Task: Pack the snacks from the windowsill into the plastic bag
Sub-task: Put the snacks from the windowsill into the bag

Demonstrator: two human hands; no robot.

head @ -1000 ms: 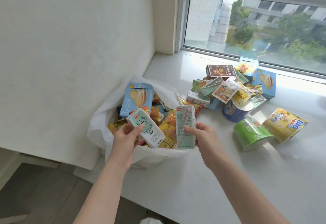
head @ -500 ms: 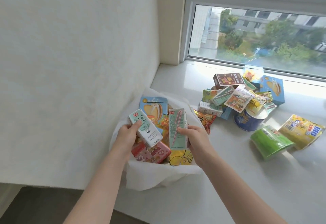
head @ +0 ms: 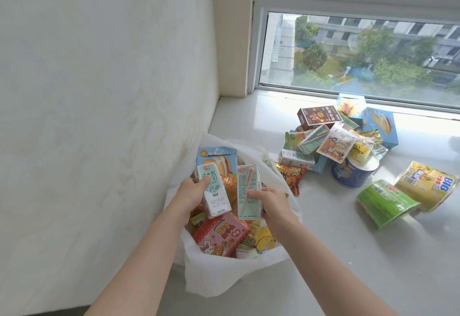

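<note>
A white plastic bag stands open on the windowsill against the left wall, filled with snacks: a blue biscuit box, a pink packet, a yellow packet. My left hand grips a white-green milk carton over the bag's mouth. My right hand holds a second green carton, its pink straw facing me, beside the first. A pile of snacks lies on the sill to the right.
On the white windowsill lie a blue tub, a green cup, a yellow BIG packet, a brown box and a blue box. The window glass is behind; the wall is at left.
Both hands with their cartons have sunk a little lower over the bag's mouth, staying side by side. The camera has shifted left, bringing the bag's contents more into view.
</note>
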